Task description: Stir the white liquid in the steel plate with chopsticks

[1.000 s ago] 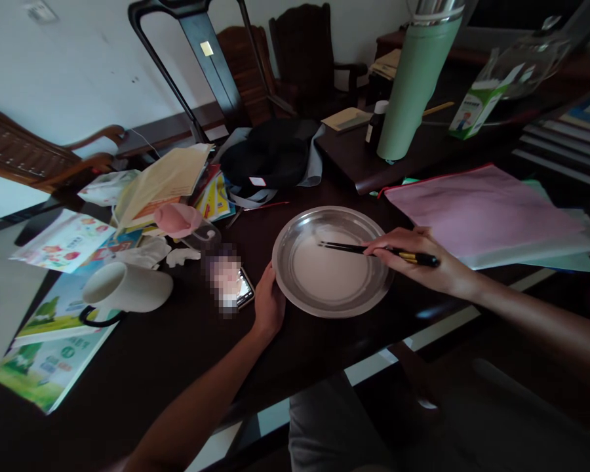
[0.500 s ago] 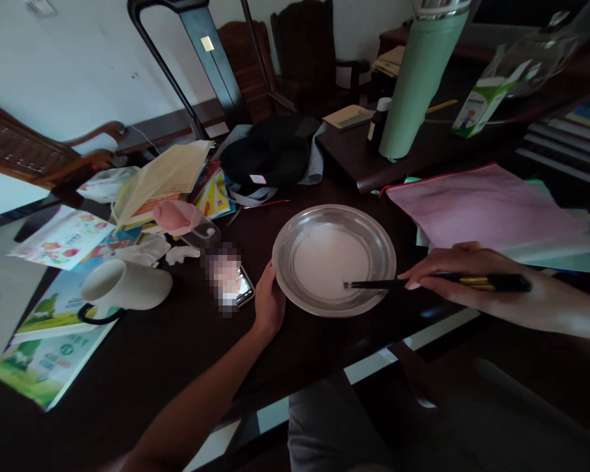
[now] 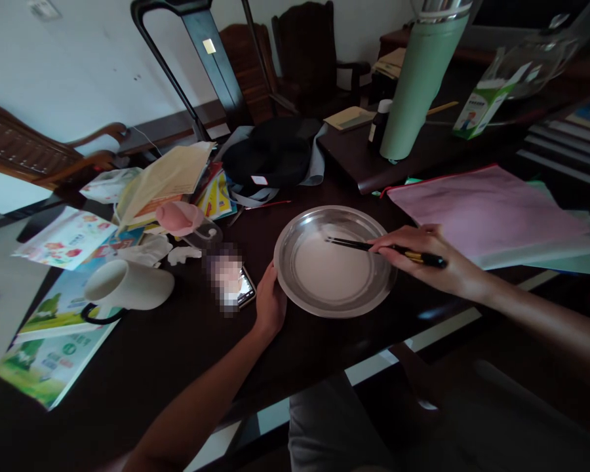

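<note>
A shallow round steel plate [image 3: 295, 295] lies on the dark table, with a pale liquid or film across its bottom. My left hand [image 3: 269, 303] is closed against the plate's left rim, steadying it. My right hand [image 3: 425, 259] reaches in from the right and is closed on a pair of dark chopsticks [image 3: 354, 245] with a yellow band. Their tips sit over the upper middle of the plate.
A phone [image 3: 236, 286] lies just left of my left hand. Further left are a tipped white mug [image 3: 128, 288], a pink lid [image 3: 179, 217], booklets and papers. A pink folder [image 3: 476, 210] lies right of the plate. A green flask [image 3: 413, 85] stands behind on a raised shelf.
My right hand swung the chopsticks from the plate's upper middle down to its lower right rim, then back up to the upper middle. My left hand stayed on the rim.
</note>
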{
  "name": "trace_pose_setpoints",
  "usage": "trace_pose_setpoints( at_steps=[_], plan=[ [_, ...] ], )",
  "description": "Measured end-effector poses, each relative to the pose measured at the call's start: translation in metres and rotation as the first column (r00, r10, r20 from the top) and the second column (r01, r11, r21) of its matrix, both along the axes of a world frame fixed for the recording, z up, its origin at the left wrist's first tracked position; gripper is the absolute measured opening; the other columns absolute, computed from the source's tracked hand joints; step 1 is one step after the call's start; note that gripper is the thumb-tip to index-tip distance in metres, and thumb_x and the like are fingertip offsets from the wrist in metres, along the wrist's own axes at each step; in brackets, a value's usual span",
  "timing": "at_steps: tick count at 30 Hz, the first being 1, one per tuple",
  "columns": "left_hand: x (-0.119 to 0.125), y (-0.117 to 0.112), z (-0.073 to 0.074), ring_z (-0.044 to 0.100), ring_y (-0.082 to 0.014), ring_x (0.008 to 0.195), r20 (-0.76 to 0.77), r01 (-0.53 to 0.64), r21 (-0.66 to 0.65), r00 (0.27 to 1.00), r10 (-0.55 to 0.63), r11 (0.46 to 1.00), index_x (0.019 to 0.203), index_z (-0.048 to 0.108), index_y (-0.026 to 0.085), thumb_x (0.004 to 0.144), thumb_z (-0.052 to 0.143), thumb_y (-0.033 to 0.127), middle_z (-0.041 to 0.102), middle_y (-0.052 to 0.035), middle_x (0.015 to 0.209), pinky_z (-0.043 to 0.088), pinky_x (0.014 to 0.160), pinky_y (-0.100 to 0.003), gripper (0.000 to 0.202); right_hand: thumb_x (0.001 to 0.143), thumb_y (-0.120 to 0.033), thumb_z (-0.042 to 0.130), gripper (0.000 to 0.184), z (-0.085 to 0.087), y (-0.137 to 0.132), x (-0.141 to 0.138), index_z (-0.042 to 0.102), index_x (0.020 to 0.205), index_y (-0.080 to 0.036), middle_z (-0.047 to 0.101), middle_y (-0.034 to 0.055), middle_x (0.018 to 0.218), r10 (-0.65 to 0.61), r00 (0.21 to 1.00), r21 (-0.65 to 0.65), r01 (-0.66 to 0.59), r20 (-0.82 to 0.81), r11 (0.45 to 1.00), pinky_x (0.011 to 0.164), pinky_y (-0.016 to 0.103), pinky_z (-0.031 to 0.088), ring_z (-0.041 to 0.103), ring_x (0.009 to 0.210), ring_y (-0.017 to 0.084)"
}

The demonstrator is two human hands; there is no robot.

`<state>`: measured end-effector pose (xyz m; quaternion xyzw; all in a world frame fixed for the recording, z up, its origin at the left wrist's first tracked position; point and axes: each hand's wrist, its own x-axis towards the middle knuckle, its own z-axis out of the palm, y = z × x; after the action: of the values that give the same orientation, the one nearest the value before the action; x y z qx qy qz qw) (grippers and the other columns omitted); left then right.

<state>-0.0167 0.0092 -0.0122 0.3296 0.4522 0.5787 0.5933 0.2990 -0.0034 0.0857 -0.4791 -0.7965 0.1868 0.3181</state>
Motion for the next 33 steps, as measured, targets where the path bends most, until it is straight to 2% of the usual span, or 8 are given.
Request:
trace_pose_setpoints(
  at_steps=[4, 7, 9, 12, 16, 21, 26, 33],
  plan=[
    [0.000, 0.000, -0.001, 0.072, -0.0333, 0.130, 0.026, -0.018, 0.001, 1.000, 0.018, 1.000, 0.107, 0.082, 0.024, 0.090, 0.076, 0.050, 0.084, -0.0074, 0.123, 0.055, 0.117, -0.049, 0.032, 0.108, -0.052, 0.061, 0.021, 0.017, -0.016, 0.021, 0.079, 0.116, -0.043, 0.087, -0.0031, 0.114, -0.069, 0.997, 0.009, 0.069, 0.039, 0.998, 0.092, 0.055, 0.053, 0.081, 0.095, 0.028],
    [0.000, -0.001, -0.002, 0.072, -0.0337, 0.131, 0.033, -0.018, -0.003, 0.999, 0.018, 1.000, 0.108, 0.082, 0.024, 0.090, 0.076, 0.050, 0.084, -0.0075, 0.124, 0.055, 0.117, -0.049, 0.032, 0.106, -0.063, 0.058, 0.028, 0.024, -0.035, 0.039, 0.077, 0.120, -0.049, 0.085, -0.0042, 0.117, -0.124, 0.991, -0.018, 0.125, 0.059, 0.992, 0.093, 0.062, 0.053, 0.079, 0.105, 0.034],
    [0.000, -0.001, -0.001, 0.072, -0.0337, 0.132, 0.033, -0.018, -0.006, 0.999, 0.018, 1.000, 0.107, 0.082, 0.024, 0.090, 0.076, 0.050, 0.084, -0.0073, 0.124, 0.055, 0.117, -0.049, 0.032, 0.105, -0.067, 0.058, 0.030, 0.026, -0.045, 0.048, 0.078, 0.122, -0.052, 0.085, -0.0043, 0.118, -0.134, 0.990, -0.042, 0.136, 0.047, 0.990, 0.093, 0.062, 0.057, 0.077, 0.113, 0.037],
    [0.001, -0.001, 0.000, 0.071, -0.0339, 0.133, 0.027, -0.015, -0.007, 1.000, 0.015, 1.000, 0.107, 0.082, 0.024, 0.091, 0.075, 0.050, 0.084, -0.0073, 0.124, 0.054, 0.118, -0.049, 0.032, 0.103, -0.067, 0.061, 0.030, 0.026, -0.053, 0.048, 0.081, 0.119, -0.052, 0.085, -0.0041, 0.115, -0.091, 0.996, -0.112, 0.093, 0.022, 0.989, 0.091, 0.056, 0.064, 0.078, 0.110, 0.035],
    [0.002, -0.001, 0.001, 0.069, -0.0332, 0.136, 0.028, -0.023, 0.004, 0.999, 0.022, 1.000, 0.108, 0.083, 0.024, 0.091, 0.075, 0.049, 0.083, -0.0071, 0.128, 0.052, 0.121, -0.047, 0.031, 0.104, -0.064, 0.062, 0.029, 0.020, -0.047, 0.023, 0.084, 0.112, -0.046, 0.087, -0.0033, 0.110, -0.006, 0.999, -0.168, -0.002, -0.050, 0.986, 0.087, 0.052, 0.061, 0.082, 0.099, 0.030],
    [0.003, 0.000, 0.001, 0.072, -0.0332, 0.131, 0.029, -0.013, 0.006, 1.000, 0.013, 1.000, 0.107, 0.083, 0.024, 0.090, 0.075, 0.050, 0.084, -0.0069, 0.124, 0.054, 0.118, -0.049, 0.032, 0.108, -0.048, 0.063, 0.024, 0.001, -0.026, -0.010, 0.081, 0.116, -0.036, 0.087, 0.0001, 0.119, 0.102, 0.994, -0.164, -0.109, -0.050, 0.980, 0.091, 0.050, 0.053, 0.082, 0.104, 0.026],
    [0.002, 0.000, 0.001, 0.072, -0.0343, 0.131, 0.020, -0.014, 0.001, 1.000, 0.014, 1.000, 0.106, 0.083, 0.024, 0.090, 0.076, 0.051, 0.084, -0.0076, 0.122, 0.054, 0.117, -0.050, 0.033, 0.107, -0.044, 0.061, 0.021, -0.012, -0.004, -0.014, 0.080, 0.115, -0.037, 0.086, 0.0001, 0.124, 0.041, 0.999, -0.086, -0.042, -0.019, 0.995, 0.099, 0.054, 0.052, 0.081, 0.109, 0.027],
    [0.002, -0.001, 0.004, 0.070, -0.0349, 0.135, 0.033, -0.002, 0.005, 0.999, 0.002, 1.000, 0.106, 0.082, 0.025, 0.089, 0.076, 0.051, 0.083, -0.0078, 0.124, 0.054, 0.118, -0.049, 0.032, 0.107, -0.046, 0.062, 0.019, 0.012, -0.008, 0.006, 0.080, 0.109, -0.039, 0.088, -0.0014, 0.110, -0.054, 0.998, -0.022, 0.054, -0.017, 0.998, 0.088, 0.051, 0.056, 0.083, 0.097, 0.027]
  ],
)
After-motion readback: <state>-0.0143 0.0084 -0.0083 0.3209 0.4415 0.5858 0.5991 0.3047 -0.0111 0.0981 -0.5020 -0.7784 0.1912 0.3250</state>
